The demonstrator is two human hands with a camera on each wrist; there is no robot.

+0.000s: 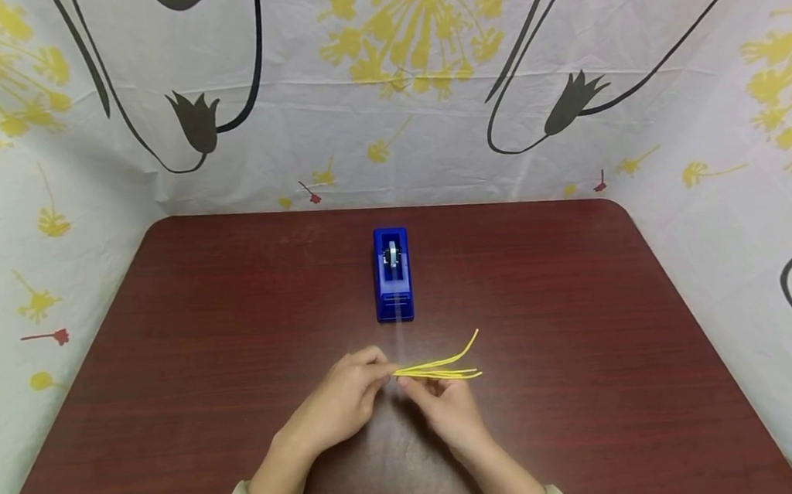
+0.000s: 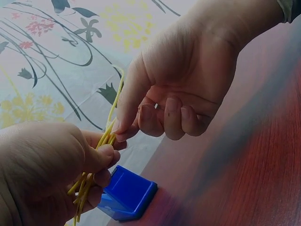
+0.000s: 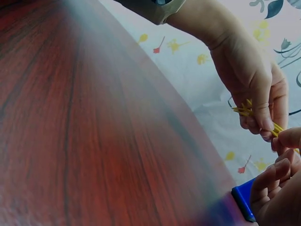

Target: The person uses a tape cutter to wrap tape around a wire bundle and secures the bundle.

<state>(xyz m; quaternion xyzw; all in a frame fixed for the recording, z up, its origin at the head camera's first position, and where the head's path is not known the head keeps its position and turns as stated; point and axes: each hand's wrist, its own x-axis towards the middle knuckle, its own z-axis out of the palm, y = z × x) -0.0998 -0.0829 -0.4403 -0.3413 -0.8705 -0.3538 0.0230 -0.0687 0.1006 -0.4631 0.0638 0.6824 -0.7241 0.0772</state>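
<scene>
A bundle of thin yellow strands (image 1: 441, 371) runs between the two hands and fans out to the right, one strand bending up. My left hand (image 1: 351, 386) pinches the bundle near its left end; in the left wrist view, several strand ends (image 2: 81, 200) stick out below its fingers. With thumb and index finger, my right hand (image 1: 454, 413) pinches the bundle close beside the left fingertips. The right hand's other fingers (image 2: 173, 117) are curled in the left wrist view. Beyond both hands stands a blue tape dispenser (image 1: 395, 305).
A pale streak runs from the dispenser toward the hands; I cannot tell whether it is tape or glare. The dark red-brown table (image 1: 234, 314) has rounded far corners. Patterned white cloth (image 1: 333, 151) hangs around its back and sides.
</scene>
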